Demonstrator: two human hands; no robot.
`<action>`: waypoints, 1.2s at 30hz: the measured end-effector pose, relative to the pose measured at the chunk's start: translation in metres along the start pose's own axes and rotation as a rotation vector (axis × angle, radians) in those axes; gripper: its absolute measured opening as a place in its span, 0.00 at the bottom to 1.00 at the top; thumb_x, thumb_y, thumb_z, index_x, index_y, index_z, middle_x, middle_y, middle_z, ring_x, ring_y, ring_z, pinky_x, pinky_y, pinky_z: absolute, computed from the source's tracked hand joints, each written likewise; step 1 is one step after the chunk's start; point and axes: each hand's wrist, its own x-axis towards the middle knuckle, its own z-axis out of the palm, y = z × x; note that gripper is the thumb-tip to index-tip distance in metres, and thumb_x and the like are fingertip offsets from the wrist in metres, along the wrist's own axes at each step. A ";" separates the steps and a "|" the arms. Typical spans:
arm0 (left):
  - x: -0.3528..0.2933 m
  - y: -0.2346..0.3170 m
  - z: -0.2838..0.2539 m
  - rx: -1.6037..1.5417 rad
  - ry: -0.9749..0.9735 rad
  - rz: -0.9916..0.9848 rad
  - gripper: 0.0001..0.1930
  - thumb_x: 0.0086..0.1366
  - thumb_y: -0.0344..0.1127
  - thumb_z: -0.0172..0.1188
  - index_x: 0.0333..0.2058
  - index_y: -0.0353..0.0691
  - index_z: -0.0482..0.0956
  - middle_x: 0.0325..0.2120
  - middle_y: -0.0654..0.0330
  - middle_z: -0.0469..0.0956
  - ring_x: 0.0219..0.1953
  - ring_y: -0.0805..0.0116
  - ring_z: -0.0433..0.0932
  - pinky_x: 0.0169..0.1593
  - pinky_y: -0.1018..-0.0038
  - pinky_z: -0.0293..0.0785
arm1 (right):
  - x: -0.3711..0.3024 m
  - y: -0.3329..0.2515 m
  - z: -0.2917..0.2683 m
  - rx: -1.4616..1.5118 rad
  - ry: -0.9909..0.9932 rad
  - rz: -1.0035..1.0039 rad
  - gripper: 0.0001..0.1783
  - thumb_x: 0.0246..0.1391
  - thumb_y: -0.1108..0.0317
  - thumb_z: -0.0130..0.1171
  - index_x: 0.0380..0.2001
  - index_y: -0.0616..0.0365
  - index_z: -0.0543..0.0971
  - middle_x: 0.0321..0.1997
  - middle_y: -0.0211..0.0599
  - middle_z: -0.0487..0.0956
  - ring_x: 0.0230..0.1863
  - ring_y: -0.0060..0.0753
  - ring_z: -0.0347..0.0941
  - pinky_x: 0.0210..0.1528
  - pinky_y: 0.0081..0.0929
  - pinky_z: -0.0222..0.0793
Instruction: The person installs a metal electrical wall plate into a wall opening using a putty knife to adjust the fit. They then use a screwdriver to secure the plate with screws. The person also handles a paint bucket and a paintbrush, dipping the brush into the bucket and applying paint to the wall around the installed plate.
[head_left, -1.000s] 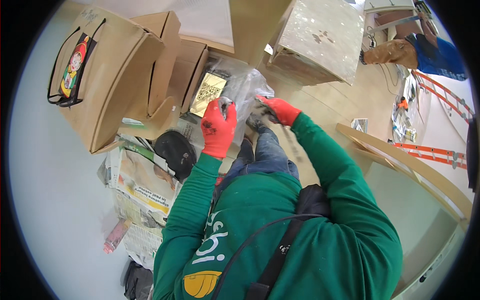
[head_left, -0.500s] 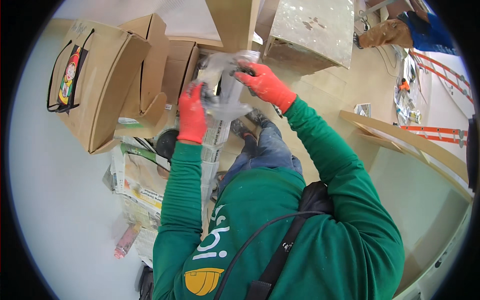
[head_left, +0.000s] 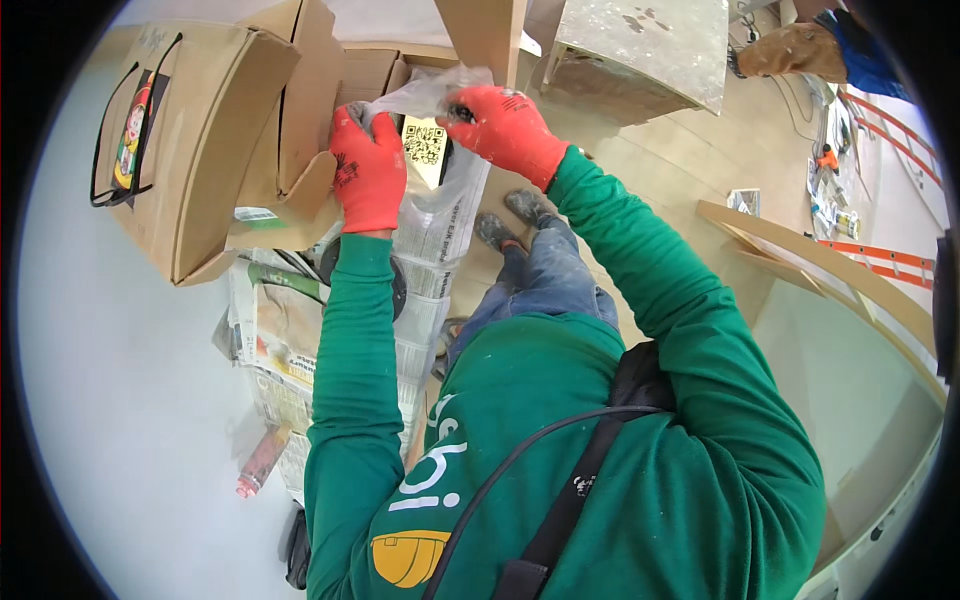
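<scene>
Both hands wear red gloves with dark, dirty fingertips. A crumpled clear plastic bag (head_left: 425, 97) stretches between them above the newspaper-covered surface. My left hand (head_left: 367, 175) is closed on the bag's left side, thumb up. My right hand (head_left: 505, 132) pinches its right side, fingers curled in and partly smeared by motion. Between the hands shows a flat, pale yellow panel (head_left: 424, 150) with a black square code pattern and a dark edge. I cannot tell whether it lies inside the bag or behind it.
Cardboard boxes (head_left: 215, 140) stand at the left. Newspaper sheets (head_left: 425, 270) run beneath my hands. A paint-stained table (head_left: 640, 50) is at the far side. Curved wooden panelling (head_left: 830, 270) and orange ladders (head_left: 880, 262) are at the right. Another person's leg (head_left: 795, 52) shows at the far right.
My left hand has moved up and left, and my right hand has shifted slightly left. The plastic bag has moved up, showing more of the code panel.
</scene>
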 end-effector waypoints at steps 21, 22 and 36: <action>0.029 -0.038 0.021 -0.128 0.145 0.122 0.17 0.64 0.37 0.55 0.45 0.27 0.71 0.41 0.38 0.76 0.45 0.39 0.74 0.50 0.58 0.69 | 0.046 -0.006 0.012 -0.200 0.196 0.194 0.23 0.57 0.44 0.54 0.40 0.52 0.81 0.41 0.47 0.82 0.45 0.51 0.78 0.49 0.43 0.71; 0.029 -0.038 0.020 -0.111 0.148 0.132 0.17 0.64 0.37 0.55 0.45 0.28 0.71 0.41 0.38 0.76 0.46 0.38 0.74 0.50 0.57 0.69 | 0.047 -0.007 0.012 -0.211 0.203 0.198 0.22 0.57 0.45 0.54 0.40 0.52 0.81 0.40 0.47 0.82 0.45 0.51 0.78 0.49 0.43 0.71; 0.023 -0.030 0.008 -0.096 0.011 0.037 0.31 0.66 0.42 0.54 0.59 0.24 0.61 0.58 0.33 0.65 0.62 0.36 0.62 0.66 0.58 0.56 | 0.047 -0.001 0.017 -0.233 0.256 0.164 0.20 0.58 0.47 0.53 0.39 0.50 0.81 0.40 0.45 0.82 0.43 0.52 0.78 0.48 0.46 0.71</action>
